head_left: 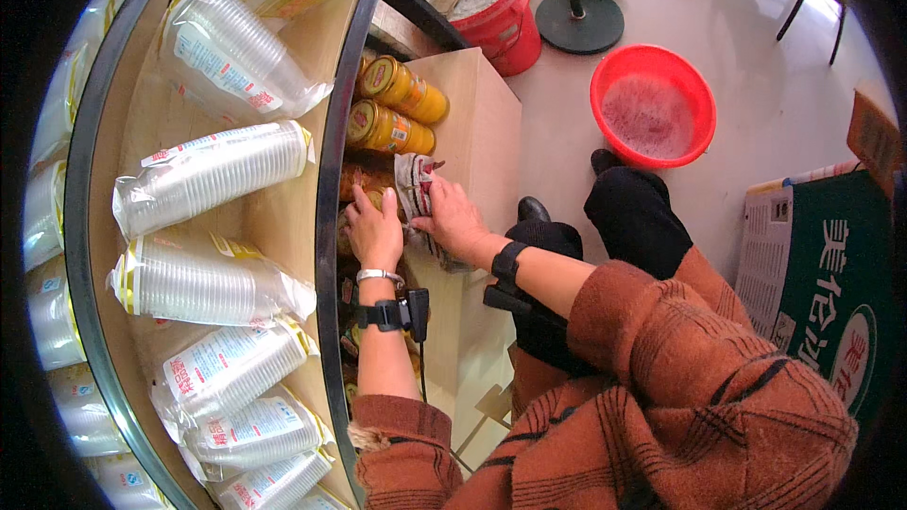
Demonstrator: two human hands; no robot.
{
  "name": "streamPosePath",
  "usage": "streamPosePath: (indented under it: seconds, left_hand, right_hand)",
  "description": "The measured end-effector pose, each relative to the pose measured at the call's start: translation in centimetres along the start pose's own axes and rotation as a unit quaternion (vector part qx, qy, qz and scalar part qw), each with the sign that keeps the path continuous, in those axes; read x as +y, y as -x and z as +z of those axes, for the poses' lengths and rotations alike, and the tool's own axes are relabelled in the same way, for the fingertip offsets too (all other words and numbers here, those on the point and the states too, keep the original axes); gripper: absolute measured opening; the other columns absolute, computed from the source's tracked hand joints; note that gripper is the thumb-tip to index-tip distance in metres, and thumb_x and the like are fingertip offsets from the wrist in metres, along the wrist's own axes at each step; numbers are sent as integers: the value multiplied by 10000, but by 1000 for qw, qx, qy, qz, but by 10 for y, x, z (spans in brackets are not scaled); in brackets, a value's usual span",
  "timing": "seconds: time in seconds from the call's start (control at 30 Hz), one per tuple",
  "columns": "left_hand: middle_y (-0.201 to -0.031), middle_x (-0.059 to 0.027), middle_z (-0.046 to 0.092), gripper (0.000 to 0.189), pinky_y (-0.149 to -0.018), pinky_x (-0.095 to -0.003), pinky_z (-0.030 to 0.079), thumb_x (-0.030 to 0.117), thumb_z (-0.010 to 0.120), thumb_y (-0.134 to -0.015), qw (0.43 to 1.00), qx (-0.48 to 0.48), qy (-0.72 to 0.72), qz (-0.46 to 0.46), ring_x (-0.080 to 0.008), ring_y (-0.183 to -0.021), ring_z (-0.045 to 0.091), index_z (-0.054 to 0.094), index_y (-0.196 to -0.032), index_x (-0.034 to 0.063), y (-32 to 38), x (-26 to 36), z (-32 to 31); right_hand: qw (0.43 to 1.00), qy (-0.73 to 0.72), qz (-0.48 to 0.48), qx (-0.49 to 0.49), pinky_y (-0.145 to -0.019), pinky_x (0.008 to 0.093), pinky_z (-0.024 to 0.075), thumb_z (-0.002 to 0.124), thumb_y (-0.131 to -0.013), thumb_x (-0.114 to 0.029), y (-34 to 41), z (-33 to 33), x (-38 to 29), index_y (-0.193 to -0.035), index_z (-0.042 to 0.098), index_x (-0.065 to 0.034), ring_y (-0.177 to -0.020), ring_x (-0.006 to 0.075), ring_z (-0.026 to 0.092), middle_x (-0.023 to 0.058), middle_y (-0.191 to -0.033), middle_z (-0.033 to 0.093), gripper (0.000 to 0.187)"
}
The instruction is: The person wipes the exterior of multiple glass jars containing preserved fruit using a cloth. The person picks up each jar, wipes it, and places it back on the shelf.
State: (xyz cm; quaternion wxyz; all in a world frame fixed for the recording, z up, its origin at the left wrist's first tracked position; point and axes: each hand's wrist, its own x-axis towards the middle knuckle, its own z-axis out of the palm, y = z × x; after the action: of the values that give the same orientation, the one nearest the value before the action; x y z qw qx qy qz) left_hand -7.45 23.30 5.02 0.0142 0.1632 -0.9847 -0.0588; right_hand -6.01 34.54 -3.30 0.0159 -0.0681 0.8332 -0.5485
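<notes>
My right hand (457, 218) grips a bunched, damp-looking grey cloth (409, 180) with dark red parts, at the front of the lower shelf. Close beside it, my left hand (377, 232) reaches in among glass jars, fingers spread and touching a jar (375, 195). Whether it grips that jar is unclear, since the fingers and shelf edge hide part of it. Farther along lie two jars of yellow-orange fruit (393, 129) with gold lids towards the left. More jars below my left wrist are mostly hidden in shadow.
Wrapped stacks of clear plastic cups (220, 166) fill the upper shelf, behind a black metal edge (333, 177). A red basin (652, 110) of foamy water stands on the floor by my foot. Beyond are a lidded red bucket (496, 21) and a round black stand base (579, 21). A green-sided freezer (808, 276) is right.
</notes>
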Motion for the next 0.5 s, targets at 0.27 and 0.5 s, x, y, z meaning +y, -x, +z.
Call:
streamPosePath:
  seconds: [0.27, 0.5]
  left_hand:
    - [-1273, -413, 428, 831, -943, -504, 433, 619, 383, -910, 998, -4, -49, -31, -504, -1125, 512, 336, -1382, -63, -8, 5, -10]
    - [-1169, -351, 557, 937, -938, -495, 443, 732, 323, -864, 990, -63, -58, -108, -465, -1108, 551, 493, -1207, -123, -17, 15, -16]
  right_hand:
    - [995, 18, 57, -80, -957, 423, 426, 739, -771, -273, -9, 2, 21, -1362, 318, 64, -1108, 386, 500, 222, -1252, 507, 800]
    - [996, 21, -34, 75, -921, 434, 449, 770, -690, -166, 6, 4, -9, -1350, 324, 61, -1083, 385, 510, 219, -1232, 504, 828]
